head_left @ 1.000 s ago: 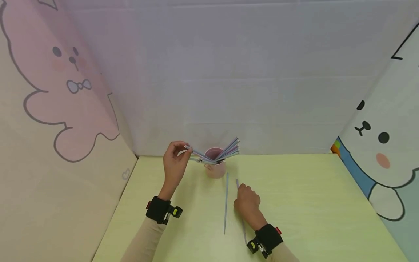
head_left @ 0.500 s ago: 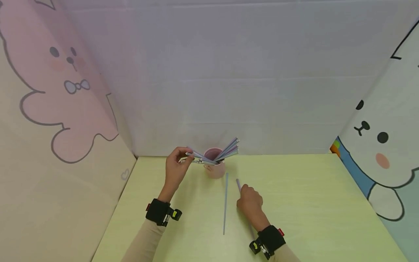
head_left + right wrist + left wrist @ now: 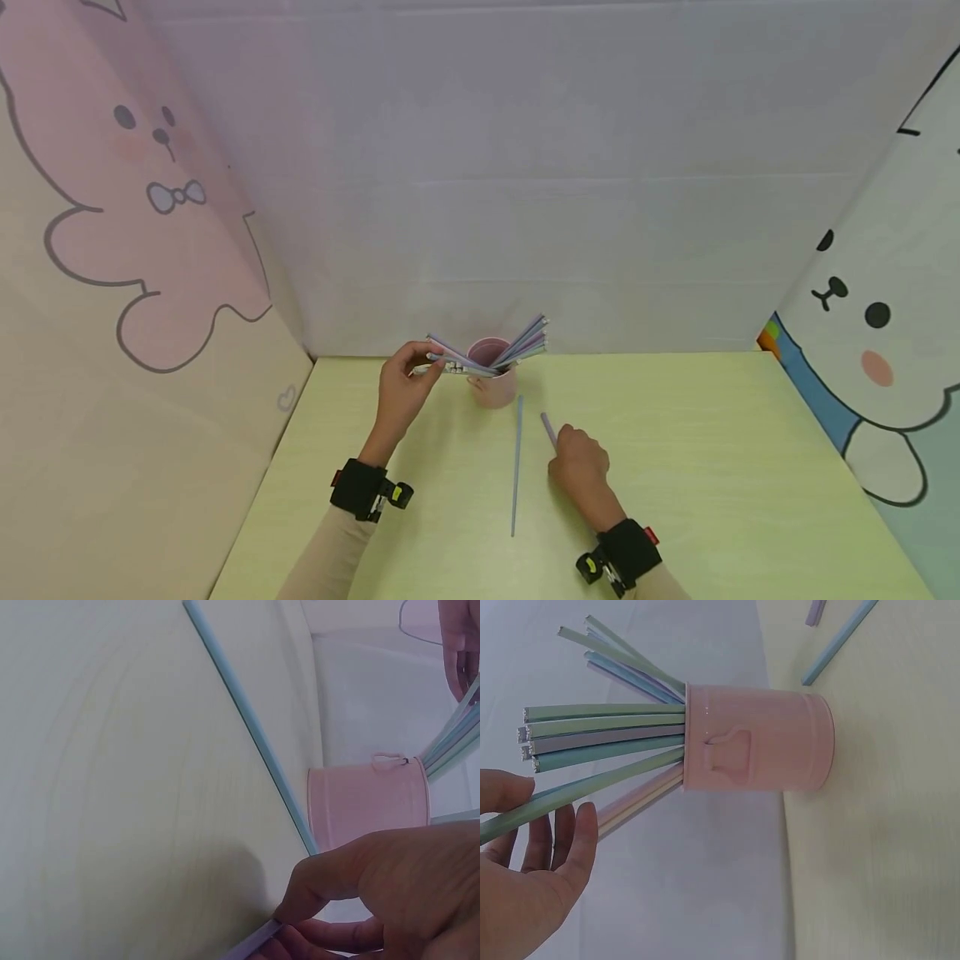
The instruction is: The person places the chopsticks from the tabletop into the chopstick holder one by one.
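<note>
A pink cup (image 3: 493, 392) with a small handle stands upright near the table's back edge, holding several pastel pencils (image 3: 604, 726) that fan out over its rim. My left hand (image 3: 405, 383) is at the cup's left, pinching a green pencil (image 3: 607, 777) between thumb and fingers. The lower end of that pencil is inside the cup. Over the table, right of centre, my right hand (image 3: 581, 467) grips a purple pencil (image 3: 259, 937); its far end pokes out past the fingers. A light blue pencil (image 3: 517, 467) lies on the table between the hands.
The pale yellow-green table (image 3: 720, 467) meets a plain pale backdrop (image 3: 525, 167) close behind the cup. Cartoon-printed panels stand at both sides, a pink bear (image 3: 165, 242) on the left and a white figure (image 3: 855, 358) on the right.
My right hand has shifted slightly right and nearer to me, with the purple pencil turning along. My left hand has lowered a little beside the cup. The blue pencil stays put.
</note>
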Available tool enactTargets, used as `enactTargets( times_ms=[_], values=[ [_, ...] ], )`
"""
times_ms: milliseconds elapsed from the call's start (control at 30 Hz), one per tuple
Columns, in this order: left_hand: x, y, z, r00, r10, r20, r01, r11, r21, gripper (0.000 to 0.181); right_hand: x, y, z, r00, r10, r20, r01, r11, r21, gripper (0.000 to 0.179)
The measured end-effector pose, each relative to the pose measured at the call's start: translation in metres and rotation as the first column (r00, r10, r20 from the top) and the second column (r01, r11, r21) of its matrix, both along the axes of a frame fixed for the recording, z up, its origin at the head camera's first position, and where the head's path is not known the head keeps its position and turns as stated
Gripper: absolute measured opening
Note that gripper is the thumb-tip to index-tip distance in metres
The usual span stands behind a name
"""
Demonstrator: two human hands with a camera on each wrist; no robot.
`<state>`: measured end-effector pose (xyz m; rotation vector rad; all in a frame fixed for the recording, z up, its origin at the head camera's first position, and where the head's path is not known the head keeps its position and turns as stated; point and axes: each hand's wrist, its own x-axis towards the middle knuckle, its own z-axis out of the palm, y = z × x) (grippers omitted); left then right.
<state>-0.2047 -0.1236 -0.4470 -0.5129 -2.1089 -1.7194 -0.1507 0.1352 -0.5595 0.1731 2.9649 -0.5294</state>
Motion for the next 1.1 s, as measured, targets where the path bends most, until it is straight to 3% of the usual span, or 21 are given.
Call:
enactTargets(
  times_ms=[233, 400, 733, 1100],
  values=[
    [0.004, -0.002, 0.003, 1.000, 0.007, 0.000, -0.007, 1.000, 0.028, 0.021, 0.004, 0.003, 0.002, 1.000, -0.003, -0.006, 0.003, 1.000, -0.012, 0.017],
    [0.008, -0.005, 0.005, 0.999, 0.009, -0.037, -0.007, 0.999, 0.050, 0.022, 0.007, 0.005, 0.005, 1.000, 0.007, -0.024, -0.008, 0.999, -0.034, 0.016],
    [0.004, -0.016, -0.002, 0.995, 0.016, -0.097, -0.004, 0.993, 0.119, 0.019, 0.014, 0.012, 0.022, 0.987, 0.012, -0.159, -0.031, 0.992, -0.118, 0.021],
    [0.014, -0.015, 0.014, 0.989, 0.004, -0.151, 0.018, 0.989, 0.144, 0.017, 0.020, 0.012, 0.055, 0.950, -0.019, -0.311, -0.039, 0.984, -0.177, 0.024]
  ],
)
